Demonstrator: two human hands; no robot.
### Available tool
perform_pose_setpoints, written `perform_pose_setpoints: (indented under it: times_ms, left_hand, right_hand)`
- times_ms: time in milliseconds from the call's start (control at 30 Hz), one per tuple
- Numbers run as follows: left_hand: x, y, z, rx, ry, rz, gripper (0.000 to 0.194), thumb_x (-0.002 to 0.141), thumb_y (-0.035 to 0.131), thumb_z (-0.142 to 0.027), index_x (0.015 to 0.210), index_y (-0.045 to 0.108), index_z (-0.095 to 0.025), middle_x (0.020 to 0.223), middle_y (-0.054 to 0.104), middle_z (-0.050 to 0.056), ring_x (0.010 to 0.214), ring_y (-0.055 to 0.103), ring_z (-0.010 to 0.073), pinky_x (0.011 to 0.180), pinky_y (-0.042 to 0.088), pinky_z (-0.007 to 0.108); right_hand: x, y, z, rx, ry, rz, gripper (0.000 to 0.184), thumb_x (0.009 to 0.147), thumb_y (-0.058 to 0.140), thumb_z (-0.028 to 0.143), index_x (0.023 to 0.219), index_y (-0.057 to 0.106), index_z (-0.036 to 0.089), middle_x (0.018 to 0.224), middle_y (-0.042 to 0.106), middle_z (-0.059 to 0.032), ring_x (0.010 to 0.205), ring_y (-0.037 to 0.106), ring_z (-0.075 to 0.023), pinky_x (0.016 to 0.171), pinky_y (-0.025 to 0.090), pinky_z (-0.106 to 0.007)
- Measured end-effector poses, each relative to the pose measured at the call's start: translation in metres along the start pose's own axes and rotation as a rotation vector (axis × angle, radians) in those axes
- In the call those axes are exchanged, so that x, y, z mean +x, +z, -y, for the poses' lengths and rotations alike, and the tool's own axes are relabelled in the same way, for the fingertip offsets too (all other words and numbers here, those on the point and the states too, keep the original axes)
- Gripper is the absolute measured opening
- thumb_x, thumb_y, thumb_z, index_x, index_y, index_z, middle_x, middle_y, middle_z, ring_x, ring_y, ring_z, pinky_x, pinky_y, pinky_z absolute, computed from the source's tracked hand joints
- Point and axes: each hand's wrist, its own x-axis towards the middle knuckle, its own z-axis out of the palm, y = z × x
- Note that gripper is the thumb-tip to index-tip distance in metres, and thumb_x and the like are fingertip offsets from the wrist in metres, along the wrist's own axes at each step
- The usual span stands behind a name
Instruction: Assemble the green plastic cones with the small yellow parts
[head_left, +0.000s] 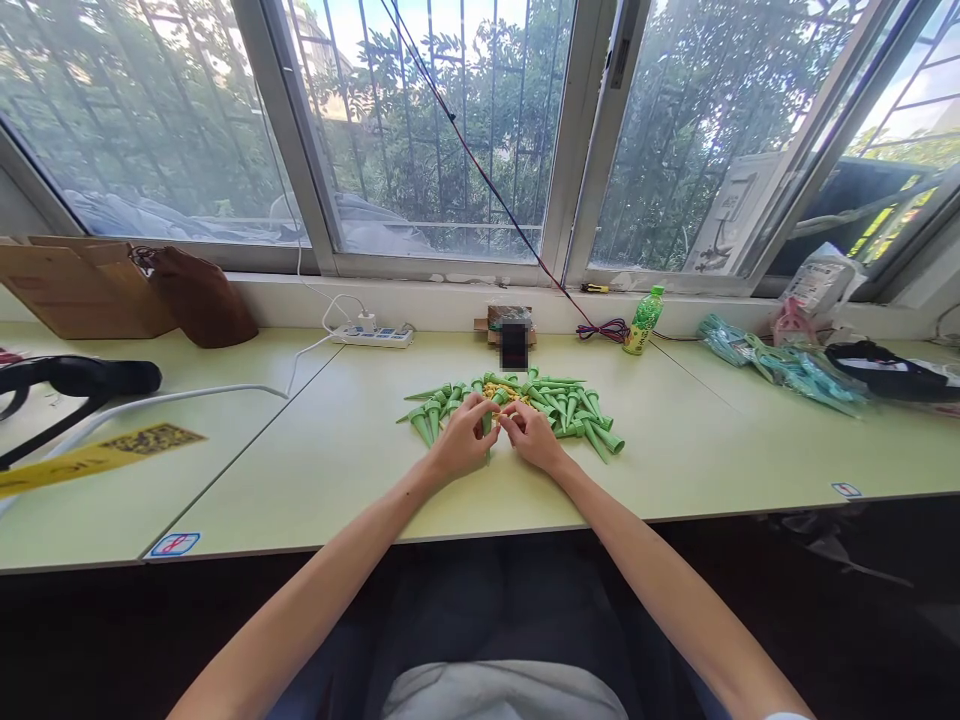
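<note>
A heap of several green cone-shaped spikes (570, 408) lies on the pale green table (360, 470), with a small patch of yellow pieces (504, 392) in its middle. My left hand (461, 440) is closed around one green spike that points down toward me. My right hand (531, 436) meets it, fingers pinched on a small yellow piece at the spike's top. Both hands rest at the near edge of the heap.
A small dark device (514, 343) stands behind the heap. A green bottle (644, 320) and coiled cable are by the windowsill. A power strip (373, 335), brown bag (201, 297), cardboard box (79, 283) and black tool (75, 380) lie left. Turquoise packets (780, 362) lie right.
</note>
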Motion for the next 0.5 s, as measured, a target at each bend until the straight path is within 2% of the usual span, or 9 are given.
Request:
perform_pose_setpoints:
  times_ms: [233,400,500]
  left_hand:
    - [0.0,0.0001,-0.0002,-0.008,-0.004,0.006,0.019,0.086,0.06,-0.019,0.105,0.061,-0.021,0.098,0.052,0.003,0.056,0.048,0.005,0.054,0.046,0.022]
    - [-0.0002,0.0,-0.0009,-0.01,-0.003,0.022,0.019,0.086,0.059,-0.018,0.105,0.061,-0.021,0.099,0.053,0.003,0.055,0.048,0.0047,0.054,0.046,0.023]
    - [-0.0001,0.0,-0.0016,-0.013,-0.005,0.023,0.02,0.086,0.059,-0.018,0.105,0.061,-0.021,0.099,0.054,0.003,0.055,0.047,0.0051,0.053,0.046,0.023]
  right_hand:
    - [-0.0004,-0.0001,0.0001,-0.003,0.0,-0.012,0.03,0.095,0.051,0.051,0.091,0.057,0.022,0.053,0.053,0.0038,0.047,0.05,-0.0159,0.054,0.041,-0.029]
    - [-0.0007,-0.0014,0.0013,0.005,-0.005,-0.011,0.036,0.097,0.048,0.054,0.081,0.056,0.022,0.053,0.053,0.003,0.048,0.049,-0.0154,0.055,0.041,-0.029]
    - [-0.001,-0.0015,0.0006,0.005,0.0,-0.005,0.037,0.096,0.049,0.056,0.085,0.058,0.022,0.052,0.053,0.0036,0.047,0.049,-0.0153,0.055,0.041,-0.029]
